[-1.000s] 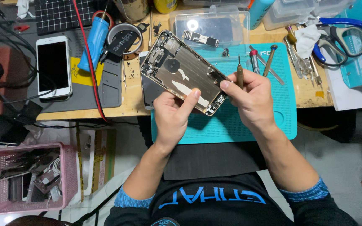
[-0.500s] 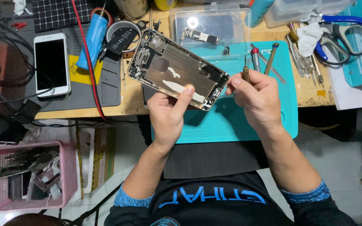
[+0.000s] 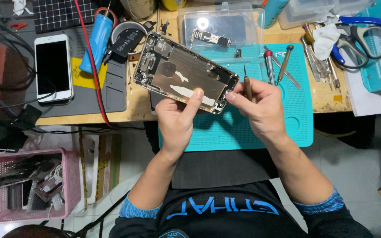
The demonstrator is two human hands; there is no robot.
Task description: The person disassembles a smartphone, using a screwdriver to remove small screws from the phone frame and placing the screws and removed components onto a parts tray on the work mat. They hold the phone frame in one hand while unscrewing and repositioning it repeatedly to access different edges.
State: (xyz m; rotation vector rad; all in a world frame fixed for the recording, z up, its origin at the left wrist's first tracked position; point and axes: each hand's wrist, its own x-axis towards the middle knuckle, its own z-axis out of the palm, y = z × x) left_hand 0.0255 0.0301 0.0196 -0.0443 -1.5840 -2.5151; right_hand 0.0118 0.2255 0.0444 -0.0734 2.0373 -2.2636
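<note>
I am pinching the near edge of the opened phone housing (image 3: 185, 79) with my left hand (image 3: 176, 120), thumb pressed flat on its inner metal plate and the other fingers curled underneath, so that hand is clamped on it. My right hand (image 3: 261, 108) is steadying the housing's lower right corner with the index fingertip, while its remaining fingers are wrapped around a small screwdriver (image 3: 247, 83) whose tip is pointing up and away from me. The housing is tilted, held in the air above the teal work mat (image 3: 296, 123) and the wooden bench (image 3: 327, 99).

Beyond it, a clear plastic box (image 3: 221, 24) is holding a bare circuit board (image 3: 211, 38), and two more drivers (image 3: 275, 66) are lying on the mat. A white phone (image 3: 54, 68) is resting on the grey mat (image 3: 111, 94) to my left, beside a blue soldering tool (image 3: 97, 42).

My grip looks thin: held only along one edge, the housing could twist out and fall. The driver tip is sitting just beside the corner, so a slip of my right hand could scratch the small parts inside.
</note>
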